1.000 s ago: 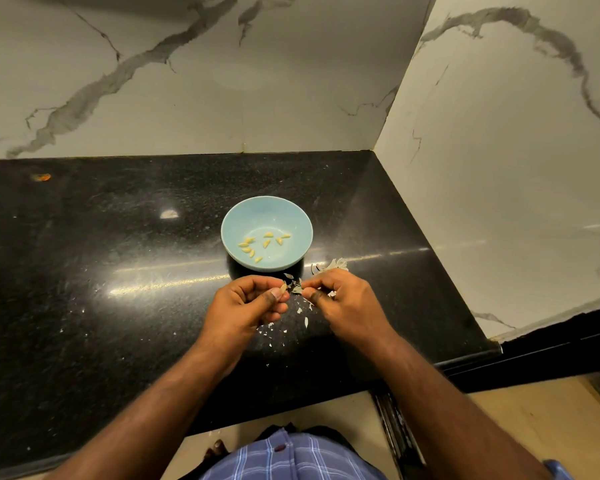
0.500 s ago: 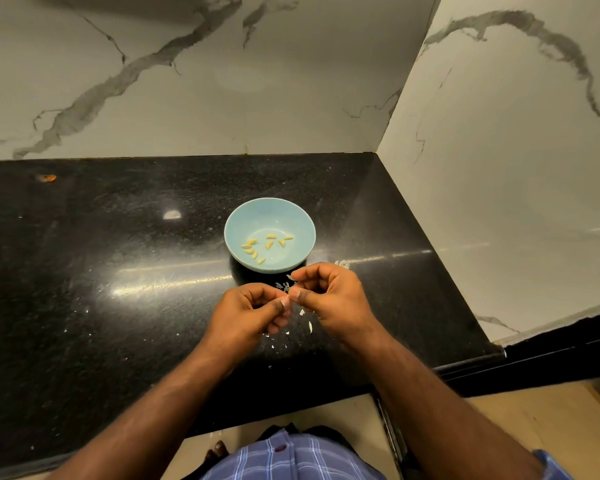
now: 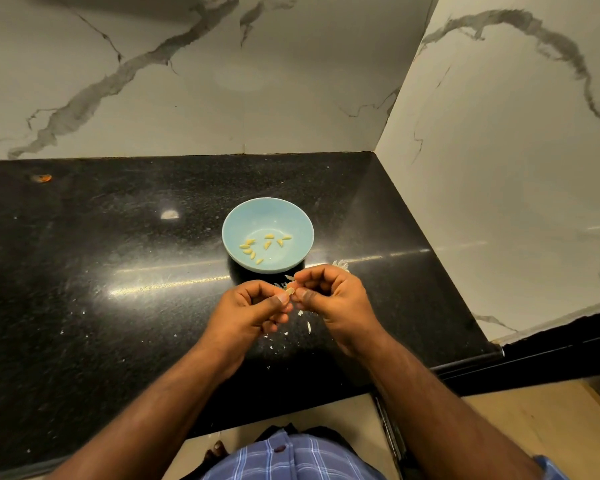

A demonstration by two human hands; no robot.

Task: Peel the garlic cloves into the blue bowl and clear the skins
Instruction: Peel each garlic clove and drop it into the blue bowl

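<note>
A light blue bowl [image 3: 297,221] stands on the black counter and holds several peeled yellowish garlic cloves [image 3: 250,251]. Just in front of it my left hand [image 3: 248,311] and my right hand [image 3: 336,299] meet, both pinching one small garlic clove [image 3: 290,291] between thumbs and fingertips. White skin flakes [image 3: 308,327] lie on the counter under and between my hands. A clump of skins [image 3: 341,264] shows behind my right hand, partly hidden.
The black granite counter [image 3: 118,271] runs left, with tiny skin specks scattered over it. Marble walls close off the back and the right side. The counter's front edge is near my body. An orange spot [image 3: 42,178] sits at the far left back.
My hands have stayed just in front of the bowl and kept working the clove. My right hand has shifted slightly, so more of the skin clump behind it shows than half a second ago.
</note>
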